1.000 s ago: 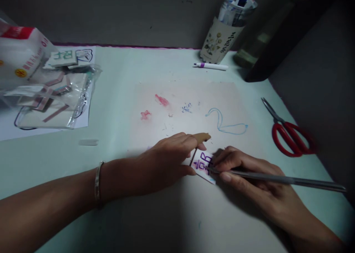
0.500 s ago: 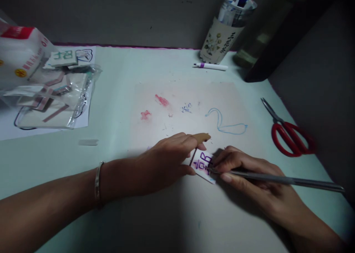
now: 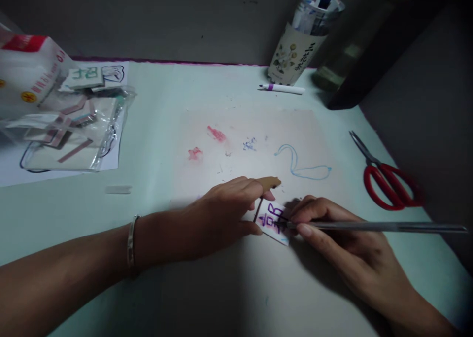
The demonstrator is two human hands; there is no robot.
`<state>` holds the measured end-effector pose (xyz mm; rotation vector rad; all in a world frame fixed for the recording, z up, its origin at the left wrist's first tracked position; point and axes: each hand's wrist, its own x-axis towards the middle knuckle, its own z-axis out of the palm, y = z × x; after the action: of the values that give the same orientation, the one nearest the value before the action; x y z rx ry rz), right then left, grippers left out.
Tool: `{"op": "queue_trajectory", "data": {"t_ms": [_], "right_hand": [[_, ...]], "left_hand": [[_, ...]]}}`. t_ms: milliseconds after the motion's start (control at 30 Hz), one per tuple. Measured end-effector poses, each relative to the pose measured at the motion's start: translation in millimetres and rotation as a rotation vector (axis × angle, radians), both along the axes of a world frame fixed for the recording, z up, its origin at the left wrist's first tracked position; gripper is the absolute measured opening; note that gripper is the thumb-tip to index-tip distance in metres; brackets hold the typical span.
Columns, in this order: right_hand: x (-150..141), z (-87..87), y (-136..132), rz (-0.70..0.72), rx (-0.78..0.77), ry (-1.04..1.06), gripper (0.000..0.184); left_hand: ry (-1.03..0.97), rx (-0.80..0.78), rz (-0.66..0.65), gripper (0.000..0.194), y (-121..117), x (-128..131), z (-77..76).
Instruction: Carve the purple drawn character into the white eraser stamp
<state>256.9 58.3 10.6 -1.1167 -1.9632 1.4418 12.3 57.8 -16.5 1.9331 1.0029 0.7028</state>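
While a pale green desk top (image 3: 221,287) is filling the view under a dim grey wall, the small white block (image 3: 272,219) with purple characters is lying flat on a stained pinkish mat (image 3: 251,140), near its front edge. The left hand (image 3: 221,214) is pressing down beside the block's left edge, fingers close together, a tan cover (image 3: 269,182) showing on one fingertip and a thin brown stick (image 3: 257,210) sitting between the fingers. The right hand (image 3: 332,228) is pinching a long grey metal tool (image 3: 373,225) near its tip, and that tip is touching the block's face. The tool's long axis is running almost level across the view, its tip pointing left at the block and its far end reaching out to the right past the hand. A silver bangle (image 3: 130,243) is circling the left wrist.

Further out, red and blue marks and a blue loop are smearing the mat. Red-handled scissors (image 3: 384,179) are lying well apart to the right, blades pointing away. At the back, a white marker (image 3: 283,88) is lying just in front of a pen cup (image 3: 299,46) with a floral label. Far left, a clear plastic bag (image 3: 70,135) of pieces is resting on white paper, with a red and white packet (image 3: 25,71) beside it. Nothing is crossing between hands and block.
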Motion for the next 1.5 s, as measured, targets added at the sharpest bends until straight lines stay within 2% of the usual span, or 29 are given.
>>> {"op": "queue_trajectory", "data": {"t_ms": [433,800,1133,1500], "right_hand": [[-2.2,1.1,-0.2,0.019,0.03,0.021,0.009],[-6.1,1.1,0.3,-0.051,0.106,-0.003,0.009],[-6.9,3.0,-2.0,-0.02,0.146,-0.039,0.01],[-19.1,6.7,-14.0,0.023,0.53,-0.159,0.016]], "left_hand": [[0.001,-0.011,0.0,0.076,0.2,-0.4,-1.2],[-0.011,-0.008,0.0,0.074,1.3,0.3,0.9],[-0.01,-0.039,0.01,0.074,0.4,0.9,3.0],[0.0,0.013,-0.005,0.074,-0.1,-1.2,-1.8]]}}
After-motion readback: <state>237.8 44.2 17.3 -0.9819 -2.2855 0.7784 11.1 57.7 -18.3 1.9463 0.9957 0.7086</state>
